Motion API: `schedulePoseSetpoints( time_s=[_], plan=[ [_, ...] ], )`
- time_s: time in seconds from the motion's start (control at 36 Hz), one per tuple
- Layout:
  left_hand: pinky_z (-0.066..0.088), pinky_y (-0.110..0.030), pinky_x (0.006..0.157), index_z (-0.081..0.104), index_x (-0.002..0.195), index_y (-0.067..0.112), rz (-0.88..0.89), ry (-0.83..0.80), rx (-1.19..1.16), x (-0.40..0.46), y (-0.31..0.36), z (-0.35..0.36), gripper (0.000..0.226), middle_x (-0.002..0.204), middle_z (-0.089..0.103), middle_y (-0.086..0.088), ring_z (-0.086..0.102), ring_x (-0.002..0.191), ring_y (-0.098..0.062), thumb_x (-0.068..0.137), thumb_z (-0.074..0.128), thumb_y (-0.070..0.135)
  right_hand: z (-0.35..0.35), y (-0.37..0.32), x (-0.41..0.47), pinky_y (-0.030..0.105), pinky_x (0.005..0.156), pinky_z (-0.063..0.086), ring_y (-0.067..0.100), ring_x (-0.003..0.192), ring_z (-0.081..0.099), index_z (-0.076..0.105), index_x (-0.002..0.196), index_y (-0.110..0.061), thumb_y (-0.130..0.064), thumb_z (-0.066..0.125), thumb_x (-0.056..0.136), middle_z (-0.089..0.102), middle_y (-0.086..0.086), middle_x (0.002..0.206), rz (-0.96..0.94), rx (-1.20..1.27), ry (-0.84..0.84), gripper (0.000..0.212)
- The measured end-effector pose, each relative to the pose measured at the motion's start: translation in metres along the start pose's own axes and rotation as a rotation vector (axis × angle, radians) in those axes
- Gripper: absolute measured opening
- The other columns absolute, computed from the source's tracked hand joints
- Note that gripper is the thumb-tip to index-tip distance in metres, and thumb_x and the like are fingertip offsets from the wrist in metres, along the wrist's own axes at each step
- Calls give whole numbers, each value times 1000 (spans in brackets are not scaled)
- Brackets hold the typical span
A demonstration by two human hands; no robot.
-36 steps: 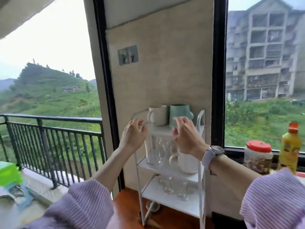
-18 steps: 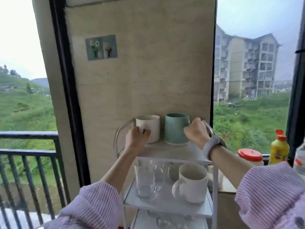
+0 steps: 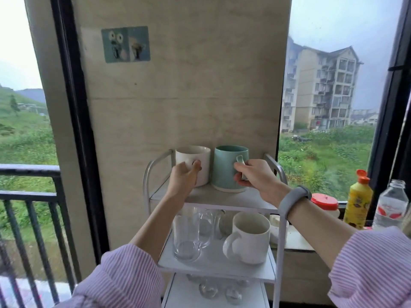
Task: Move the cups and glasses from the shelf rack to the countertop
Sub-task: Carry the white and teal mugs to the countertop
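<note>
A white three-tier shelf rack (image 3: 213, 200) stands against the wall. On its top tier a white mug (image 3: 198, 162) sits beside a teal mug (image 3: 226, 167). My left hand (image 3: 183, 177) curls round the white mug's handle. My right hand (image 3: 253, 177) grips the teal mug's handle. Both mugs rest on the shelf. The middle tier carries clear glasses (image 3: 185, 234) and another white mug (image 3: 250, 237). More clear glasses (image 3: 209, 290) lie on the bottom tier.
The rack's metal side rails (image 3: 274, 166) rise beside both mugs. To the right, a window ledge holds a red-lidded jar (image 3: 325, 205), a yellow bottle (image 3: 358, 201) and a clear bottle (image 3: 391, 202). A black balcony railing (image 3: 29, 192) runs at the left.
Both hands have moved forward from the rack's front onto the mugs' handles. The view has risen and come closer to the rack.
</note>
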State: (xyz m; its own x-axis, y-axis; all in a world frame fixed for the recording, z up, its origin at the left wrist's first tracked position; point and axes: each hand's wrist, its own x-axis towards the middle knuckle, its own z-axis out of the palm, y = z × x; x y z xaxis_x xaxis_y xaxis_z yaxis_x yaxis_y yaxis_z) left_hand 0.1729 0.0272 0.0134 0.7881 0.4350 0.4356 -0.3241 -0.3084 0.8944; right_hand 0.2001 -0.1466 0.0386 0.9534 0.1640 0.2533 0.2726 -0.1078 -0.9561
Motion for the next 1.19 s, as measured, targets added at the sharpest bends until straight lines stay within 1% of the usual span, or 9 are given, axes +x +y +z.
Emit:
schedulePoseSetpoints(
  time_s=[0.19, 0.31, 0.44, 0.53, 0.61, 0.72, 0.86, 1.0, 1.19],
  plan=[
    [37, -35, 60, 56, 74, -6, 188, 59, 100, -23, -3, -1, 36, 55, 48, -2, 45, 58, -22, 92, 52, 26, 6, 10, -11, 24, 61, 53, 6, 44, 43, 49, 69, -11, -8, 50, 89, 42, -3, 44, -10, 213, -18, 20],
    [33, -35, 57, 48, 68, -3, 224, 109, 125, -32, -4, -3, 38, 60, 45, -10, 41, 59, -22, 91, 52, 26, 11, 13, -16, 28, 55, 43, 8, 40, 41, 44, 54, -15, -3, 51, 79, 41, -11, 33, -77, 101, 81, 29],
    [29, -30, 51, 42, 64, 2, 269, 167, 92, -47, -3, -7, 37, 57, 41, -4, 36, 58, -19, 91, 53, 24, 16, 21, -33, 34, 56, 41, 21, 57, 48, 55, 69, 5, -11, 53, 76, 54, 11, 61, -244, -116, 163, 18],
    [29, -25, 50, 44, 66, -3, 309, 195, 71, -57, -4, -9, 38, 58, 42, -5, 35, 57, -16, 92, 53, 24, 19, 24, -44, 30, 52, 37, 21, 57, 44, 47, 62, 0, -9, 52, 77, 51, 14, 60, -340, -156, 221, 18],
    [30, -15, 45, 41, 61, 14, 375, 226, 68, -67, 0, -12, 34, 54, 40, 7, 36, 50, -4, 92, 52, 23, 21, 22, -58, 31, 49, 36, 22, 56, 41, 41, 59, 0, -7, 51, 78, 50, 25, 58, -412, -173, 272, 22],
    [31, -10, 44, 39, 61, 31, 442, 267, 34, -86, 14, -13, 35, 50, 42, 14, 43, 47, 2, 92, 52, 22, 12, 13, -83, 49, 54, 44, 31, 56, 42, 39, 65, 10, -7, 51, 81, 52, 37, 66, -473, -143, 292, 25],
    [29, -10, 45, 40, 64, 30, 512, 222, 9, -125, 28, -11, 32, 49, 40, 15, 42, 47, -1, 93, 50, 23, -16, 12, -129, 42, 48, 43, 45, 58, 48, 43, 67, 7, -18, 49, 80, 51, 33, 62, -569, -156, 307, 29],
    [35, -5, 45, 49, 76, 13, 533, 128, -29, -180, 39, 15, 17, 59, 47, 19, 50, 51, 7, 92, 51, 18, -57, 29, -184, 23, 43, 38, 21, 46, 45, 45, 62, -3, -19, 49, 78, 49, 19, 52, -542, -139, 354, 23],
    [32, -12, 46, 51, 73, 12, 434, -102, -94, -272, 48, 94, 21, 55, 44, 12, 44, 51, -2, 92, 52, 21, -158, 63, -280, 28, 42, 36, 19, 44, 43, 42, 54, -8, -32, 51, 67, 46, 12, 45, -367, -225, 581, 29]
  ],
)
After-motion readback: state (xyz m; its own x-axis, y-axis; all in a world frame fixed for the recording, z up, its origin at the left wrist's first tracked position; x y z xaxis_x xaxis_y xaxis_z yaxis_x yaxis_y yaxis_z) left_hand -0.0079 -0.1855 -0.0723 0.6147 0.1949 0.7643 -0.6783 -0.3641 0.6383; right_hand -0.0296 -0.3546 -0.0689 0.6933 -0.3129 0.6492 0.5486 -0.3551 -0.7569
